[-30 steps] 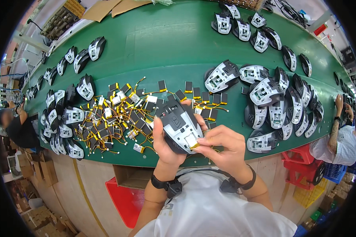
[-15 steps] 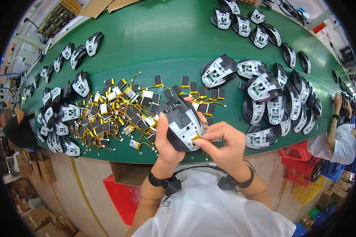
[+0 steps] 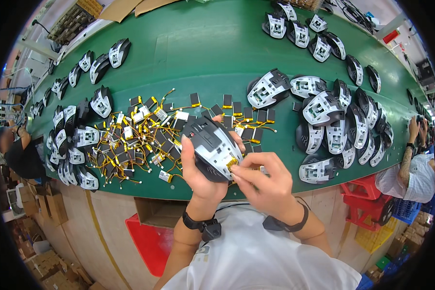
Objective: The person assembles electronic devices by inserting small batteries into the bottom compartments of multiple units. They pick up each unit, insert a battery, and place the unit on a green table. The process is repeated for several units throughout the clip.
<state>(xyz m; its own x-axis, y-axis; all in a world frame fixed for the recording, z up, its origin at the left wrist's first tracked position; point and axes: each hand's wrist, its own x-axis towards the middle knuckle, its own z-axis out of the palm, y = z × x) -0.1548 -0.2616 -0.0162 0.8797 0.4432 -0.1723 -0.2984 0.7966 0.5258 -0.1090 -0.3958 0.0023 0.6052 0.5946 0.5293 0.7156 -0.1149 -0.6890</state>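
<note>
Mouse shell (image 3: 211,146): being held above the near edge of the green table (image 3: 188,53), underside up.
Left hand (image 3: 201,170): being kept wrapped around the shell's sides.
Right hand (image 3: 266,181): fingertips being pinched on a small yellow-wrapped battery (image 3: 232,163) at the shell's rear.
Handling: judged light, rigid plastic; best gripped by the flanks, wires being spared.

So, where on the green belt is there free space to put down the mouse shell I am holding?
The widest bare patch of the green belt lies beyond the tangle of small black batteries with yellow wires, between the left row of black-and-white mouse shells and the far-right ones. Crowded: the right-hand heap of shells and the near edge by your hands.
</note>
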